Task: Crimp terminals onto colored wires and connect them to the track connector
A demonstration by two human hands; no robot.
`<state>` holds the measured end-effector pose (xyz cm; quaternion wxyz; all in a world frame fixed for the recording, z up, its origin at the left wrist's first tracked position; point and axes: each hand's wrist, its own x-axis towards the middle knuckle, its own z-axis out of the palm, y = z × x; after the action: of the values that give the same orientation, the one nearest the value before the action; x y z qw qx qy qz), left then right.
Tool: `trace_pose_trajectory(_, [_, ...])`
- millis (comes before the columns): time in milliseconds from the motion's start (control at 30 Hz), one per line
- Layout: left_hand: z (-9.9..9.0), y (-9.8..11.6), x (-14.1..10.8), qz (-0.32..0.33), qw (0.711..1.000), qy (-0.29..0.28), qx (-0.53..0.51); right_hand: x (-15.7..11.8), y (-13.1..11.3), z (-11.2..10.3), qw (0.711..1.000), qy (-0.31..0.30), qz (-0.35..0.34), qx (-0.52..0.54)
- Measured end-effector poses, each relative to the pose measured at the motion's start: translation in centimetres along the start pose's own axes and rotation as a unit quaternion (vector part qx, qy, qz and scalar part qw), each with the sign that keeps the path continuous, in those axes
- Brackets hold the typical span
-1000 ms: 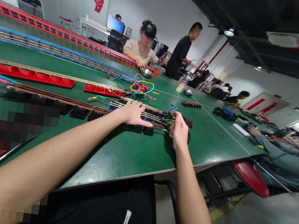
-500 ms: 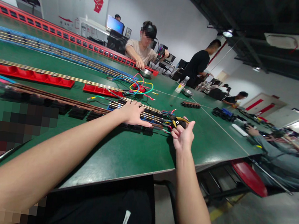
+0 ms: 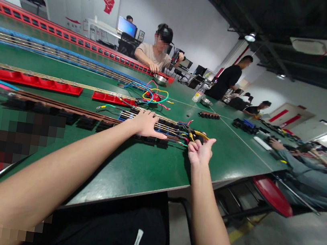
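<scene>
My left hand (image 3: pixel 147 124) lies flat with fingers spread across a narrow blue rail strip (image 3: pixel 163 127) with brass-coloured bars, its thumb stretched to the right. In my right hand (image 3: pixel 200 150) are pliers (image 3: pixel 200 136) with yellow and black handles. Their jaws are at the strip's right end, among short coloured wire ends (image 3: pixel 184 138); I cannot tell whether they grip one. A longer black strip with brown bars (image 3: pixel 87 119) runs leftward under my left forearm. A green wire with a ring-shaped end (image 3: pixel 105 106) sticks out left of my left hand.
Red holders (image 3: pixel 38 82), a long blue rail (image 3: pixel 69 58) and a red rail (image 3: pixel 80 42) lie behind on the green table (image 3: pixel 237 161). Looped wires (image 3: pixel 156 95), a metal bowl (image 3: pixel 159 80), a bottle (image 3: pixel 198 93) and a short black strip (image 3: pixel 209 115) lie beyond. A co-worker (image 3: pixel 154 52) sits opposite.
The pliers' yellow handle has swung slightly outward and right in my right hand, with the thumb moving along. My left hand stays in place. A standing person in black has moved right.
</scene>
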<state>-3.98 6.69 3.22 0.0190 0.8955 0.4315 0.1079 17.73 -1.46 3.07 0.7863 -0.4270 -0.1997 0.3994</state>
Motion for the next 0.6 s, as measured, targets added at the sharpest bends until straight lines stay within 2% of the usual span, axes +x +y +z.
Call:
trace_pose_trajectory(133, [0.0, 0.1, 0.0, -0.007, 1.000, -0.006, 0.000, -0.9, 0.3, 0.4, 0.999, -0.039, 0.003, -0.036])
trace_pose_trajectory(267, [0.1, 0.0, 0.0, -0.010, 1.000, -0.004, 0.003, -1.7, 0.7, 0.6, 0.990, -0.079, -0.022, -0.118])
trace_pose_trajectory(333, [0.1, 0.0, 0.0, -0.009, 1.000, -0.005, 0.005, -1.7, 0.8, 0.4, 0.976, -0.106, -0.044, -0.184])
trace_pose_trajectory(433, [0.0, 0.0, -0.1, -0.001, 1.000, -0.003, 0.004, -1.1, 0.6, -0.2, 0.940, -0.146, -0.092, -0.296])
trace_pose_trajectory(500, [-0.1, 0.0, -0.1, 0.000, 1.000, -0.002, 0.002, -0.6, 0.2, -0.8, 0.917, -0.147, -0.133, -0.347])
trace_pose_trajectory(600, [-0.2, 0.1, -0.2, -0.005, 1.000, -0.009, 0.001, -0.8, -0.8, -1.8, 0.903, -0.123, -0.186, -0.368])
